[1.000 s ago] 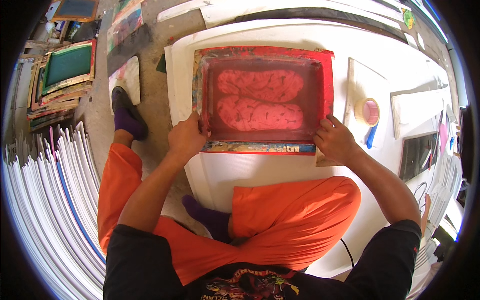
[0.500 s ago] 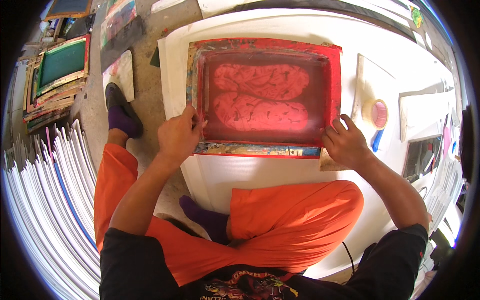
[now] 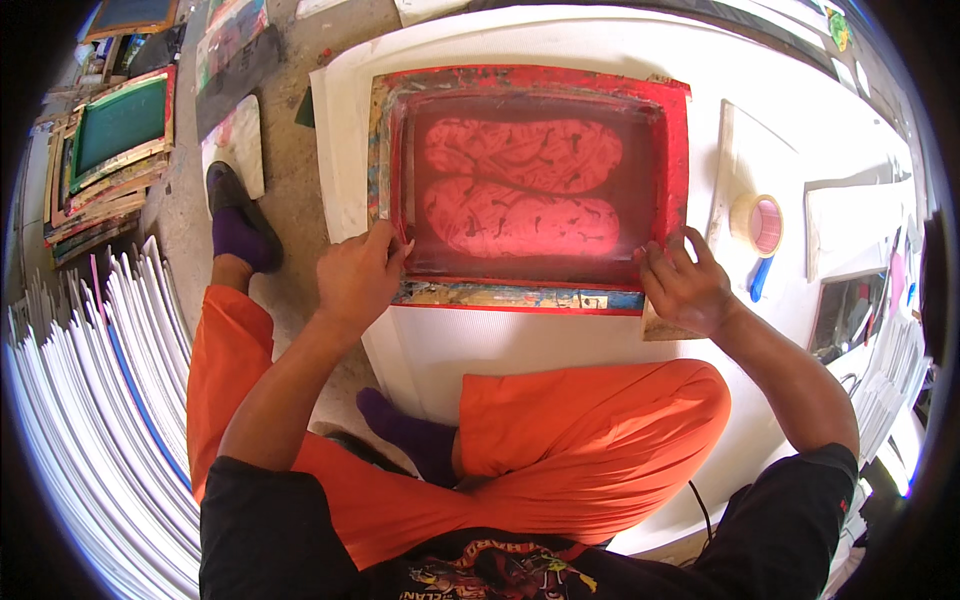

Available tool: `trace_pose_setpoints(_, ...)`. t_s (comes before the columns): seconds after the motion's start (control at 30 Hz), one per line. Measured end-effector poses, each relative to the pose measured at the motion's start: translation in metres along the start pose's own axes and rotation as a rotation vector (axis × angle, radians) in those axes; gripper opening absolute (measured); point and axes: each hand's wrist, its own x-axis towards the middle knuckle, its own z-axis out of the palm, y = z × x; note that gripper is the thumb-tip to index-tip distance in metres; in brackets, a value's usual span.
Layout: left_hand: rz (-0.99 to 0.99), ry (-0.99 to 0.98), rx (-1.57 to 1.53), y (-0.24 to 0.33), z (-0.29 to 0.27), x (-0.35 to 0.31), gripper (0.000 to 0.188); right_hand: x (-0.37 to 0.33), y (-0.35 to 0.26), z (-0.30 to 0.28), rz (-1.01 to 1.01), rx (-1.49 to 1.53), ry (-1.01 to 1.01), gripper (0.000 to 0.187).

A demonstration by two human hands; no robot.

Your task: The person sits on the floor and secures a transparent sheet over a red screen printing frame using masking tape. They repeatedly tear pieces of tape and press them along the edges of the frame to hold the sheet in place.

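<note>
A wooden screen printing frame [image 3: 530, 77] with red-stained bars lies in front of me on a white corrugated sheet [image 3: 480, 345]. Two pink sole-shaped areas show through its dark reddish mesh [image 3: 640, 200]. My left hand [image 3: 358, 270] is closed on the frame's near left corner, thumb and fingertips over the inner edge. At the near right corner, my right hand [image 3: 690, 285] grips the bar with bent fingers, its fingertips reaching over the inner edge. A small wooden piece [image 3: 665, 328] sticks out from under that corner, beside the right hand.
To the right, a roll of tape [image 3: 757, 222] and a blue-handled tool [image 3: 762, 278] lie on a pale board [image 3: 735, 150]. Other printing frames [image 3: 120, 125] are stacked at the far left. White sheets [image 3: 110, 400] stand packed together at the near left.
My right hand's fingertips have shifted left, over the inner edge of the frame. My left hand stays at its corner. The whole view has shifted slightly.
</note>
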Motion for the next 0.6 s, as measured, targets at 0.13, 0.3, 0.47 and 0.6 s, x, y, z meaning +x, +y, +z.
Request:
trace_pose_setpoints(0.13,0.038,0.004,0.031,-0.003,0.006,0.0,0.024,0.002,0.002,0.002,-0.007,0.157,-0.093,0.016)
trace_pose_setpoints(0.3,0.059,-0.013,0.054,-0.006,0.009,0.0,0.022,0.006,0.001,0.001,0.15,0.354,-0.346,0.018)
trace_pose_setpoints(0.47,0.057,-0.075,0.066,-0.004,0.009,0.004,0.018,0.008,0.006,0.006,0.129,0.357,-0.31,0.017)
trace_pose_setpoints(0.6,0.073,-0.108,0.139,-0.006,0.012,0.003,0.017,0.014,0.008,0.006,0.039,0.346,-0.368,0.014)
